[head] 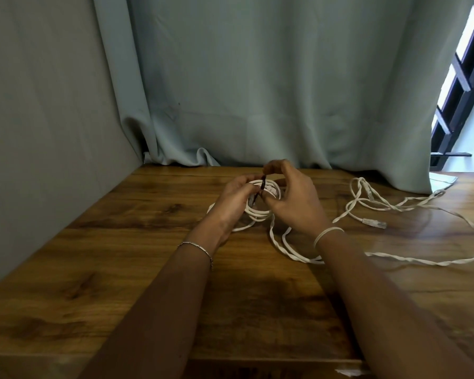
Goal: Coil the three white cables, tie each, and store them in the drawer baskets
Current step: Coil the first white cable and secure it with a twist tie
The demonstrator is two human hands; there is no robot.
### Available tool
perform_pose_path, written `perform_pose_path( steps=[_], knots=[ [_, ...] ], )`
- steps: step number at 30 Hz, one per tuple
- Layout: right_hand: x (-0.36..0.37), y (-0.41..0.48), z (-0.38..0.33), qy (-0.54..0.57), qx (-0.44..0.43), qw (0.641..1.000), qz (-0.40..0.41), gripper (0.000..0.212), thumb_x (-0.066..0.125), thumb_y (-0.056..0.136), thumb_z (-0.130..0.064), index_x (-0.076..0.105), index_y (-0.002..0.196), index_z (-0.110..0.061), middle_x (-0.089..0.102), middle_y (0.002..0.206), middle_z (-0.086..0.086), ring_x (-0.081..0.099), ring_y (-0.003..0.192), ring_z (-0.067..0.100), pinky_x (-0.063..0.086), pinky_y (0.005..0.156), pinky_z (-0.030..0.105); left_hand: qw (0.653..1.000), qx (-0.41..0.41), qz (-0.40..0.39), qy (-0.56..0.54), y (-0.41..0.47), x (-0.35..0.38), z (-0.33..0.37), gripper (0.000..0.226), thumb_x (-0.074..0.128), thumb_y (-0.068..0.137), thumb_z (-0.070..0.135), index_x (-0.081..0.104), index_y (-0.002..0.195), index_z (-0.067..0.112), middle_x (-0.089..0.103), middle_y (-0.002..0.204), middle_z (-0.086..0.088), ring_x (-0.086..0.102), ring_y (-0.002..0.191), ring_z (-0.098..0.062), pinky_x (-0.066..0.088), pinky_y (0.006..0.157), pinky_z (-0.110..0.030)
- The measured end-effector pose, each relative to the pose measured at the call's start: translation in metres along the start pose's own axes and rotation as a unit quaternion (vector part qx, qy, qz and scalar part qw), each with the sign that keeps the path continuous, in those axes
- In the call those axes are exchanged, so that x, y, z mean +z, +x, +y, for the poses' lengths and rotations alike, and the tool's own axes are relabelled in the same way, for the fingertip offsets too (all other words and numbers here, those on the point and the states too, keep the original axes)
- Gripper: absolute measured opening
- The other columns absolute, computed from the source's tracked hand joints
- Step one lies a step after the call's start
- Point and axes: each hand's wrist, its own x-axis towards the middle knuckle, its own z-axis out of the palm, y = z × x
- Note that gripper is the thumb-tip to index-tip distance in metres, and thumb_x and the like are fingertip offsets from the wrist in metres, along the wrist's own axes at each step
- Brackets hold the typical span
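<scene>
Left hand (234, 199) grips the coiled white cable (259, 214) just above the tabletop (121, 242), mid-width, toward the far edge. One dark tie (263, 184) wraps the coil; right hand (293, 203) pinches its top end. The cable is probably light, springy and slick, so clamp all the loops at the tie. Loose white cable (394, 206) sprawls toward the right edge, two plugs (374, 222) showing; one strand or two, can't tell.
</scene>
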Motion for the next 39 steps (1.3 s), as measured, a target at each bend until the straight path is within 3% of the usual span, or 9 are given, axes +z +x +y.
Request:
perform_pose_path(
  steps=[3, 9, 14, 16, 19, 26, 29, 33, 39],
  knots=[
    [-0.002, -0.001, 0.000, -0.066, -0.021, 0.997, -0.020, 0.041, 0.072, 0.083, -0.025, 0.056, 0.120, -0.021, 0.066, 0.112, -0.005, 0.062, 0.101, 0.012, 0.052, 0.087, 0.028, 1.000, 0.009, -0.001, 0.013, -0.002, 0.001, 0.001, 0.027, 0.049, 0.095, 0.015, 0.062, 0.118, 0.021, 0.068, 0.114, -0.004, 0.064, 0.109, -0.020, 0.048, 0.102, -0.044],
    [-0.003, -0.001, 0.002, -0.101, -0.043, 0.994, -0.003, 0.036, 0.072, 0.082, -0.027, 0.058, 0.114, -0.020, 0.070, 0.100, -0.001, 0.066, 0.089, 0.016, 0.057, 0.076, 0.037, 0.999, 0.017, 0.023, 0.015, -0.003, 0.003, 0.001, 0.022, 0.056, 0.094, 0.021, 0.059, 0.116, 0.024, 0.066, 0.115, -0.001, 0.063, 0.108, -0.017, 0.050, 0.100, -0.041],
    [-0.003, -0.001, 0.002, -0.115, -0.057, 0.991, 0.027, 0.035, 0.072, 0.081, -0.029, 0.058, 0.111, -0.019, 0.070, 0.100, 0.000, 0.066, 0.089, 0.018, 0.056, 0.075, 0.040, 0.998, -0.008, 0.055, 0.001, -0.004, 0.002, 0.003, 0.045, 0.069, 0.075, 0.049, 0.061, 0.111, 0.022, 0.069, 0.110, -0.006, 0.065, 0.106, -0.028, 0.052, 0.095, -0.046],
    [-0.003, -0.003, 0.000, -0.126, -0.075, 0.989, 0.032, 0.034, 0.071, 0.081, -0.031, 0.058, 0.110, -0.019, 0.070, 0.099, 0.000, 0.066, 0.087, 0.019, 0.056, 0.073, 0.040, 0.998, -0.025, 0.057, -0.012, -0.002, 0.000, 0.004, 0.048, 0.064, 0.080, 0.054, 0.066, 0.107, 0.014, 0.073, 0.099, -0.010, 0.070, 0.094, -0.027, 0.055, 0.088, -0.044],
    [0.000, -0.006, -0.007, -0.150, -0.116, 0.981, 0.040, 0.035, 0.074, 0.080, -0.029, 0.059, 0.109, -0.016, 0.070, 0.097, 0.003, 0.066, 0.085, 0.021, 0.056, 0.070, 0.035, 0.994, -0.058, 0.080, -0.046, -0.001, -0.004, 0.006, 0.038, 0.058, 0.092, 0.040, 0.071, 0.100, 0.005, 0.074, 0.084, -0.012, 0.070, 0.074, -0.025, 0.056, 0.073, -0.037],
    [0.004, -0.009, -0.010, -0.162, -0.155, 0.971, 0.085, 0.033, 0.080, 0.073, -0.019, 0.064, 0.101, -0.012, 0.070, 0.091, 0.005, 0.067, 0.077, 0.022, 0.051, 0.066, 0.028, 0.988, -0.088, 0.059, -0.113, -0.004, -0.004, 0.012, 0.017, 0.062, 0.089, 0.022, 0.071, 0.086, 0.009, 0.069, 0.072, -0.007, 0.064, 0.061, -0.017, 0.053, 0.060, -0.028],
    [0.006, -0.008, -0.010, -0.162, -0.170, 0.968, 0.087, 0.032, 0.079, 0.074, -0.018, 0.063, 0.101, -0.011, 0.068, 0.096, 0.006, 0.066, 0.079, 0.023, 0.056, 0.065, 0.033, 0.981, -0.095, 0.061, -0.159, -0.003, -0.005, 0.012, 0.014, 0.066, 0.086, 0.020, 0.072, 0.083, 0.008, 0.070, 0.076, -0.009, 0.065, 0.062, -0.017, 0.054, 0.064, -0.030],
    [0.008, -0.006, -0.009, -0.155, -0.168, 0.969, 0.092, 0.031, 0.077, 0.075, -0.019, 0.062, 0.100, -0.008, 0.063, 0.106, 0.007, 0.065, 0.080, 0.022, 0.057, 0.062, 0.036, 0.976, -0.095, 0.069, -0.183, -0.004, -0.005, 0.013, 0.024, 0.070, 0.083, 0.020, 0.072, 0.098, 0.002, 0.071, 0.092, -0.015, 0.067, 0.075, -0.023, 0.055, 0.073, -0.036],
    [0.011, -0.004, -0.009, -0.082, -0.126, 0.986, 0.067, 0.031, 0.078, 0.076, -0.017, 0.067, 0.105, -0.012, 0.065, 0.106, 0.002, 0.064, 0.092, 0.016, 0.057, 0.077, 0.037, 0.978, -0.073, 0.111, -0.160, -0.004, -0.006, 0.015, 0.010, 0.071, 0.082, 0.013, 0.071, 0.074, 0.007, 0.069, 0.066, -0.007, 0.062, 0.054, -0.016, 0.051, 0.055, -0.026]
  ],
)
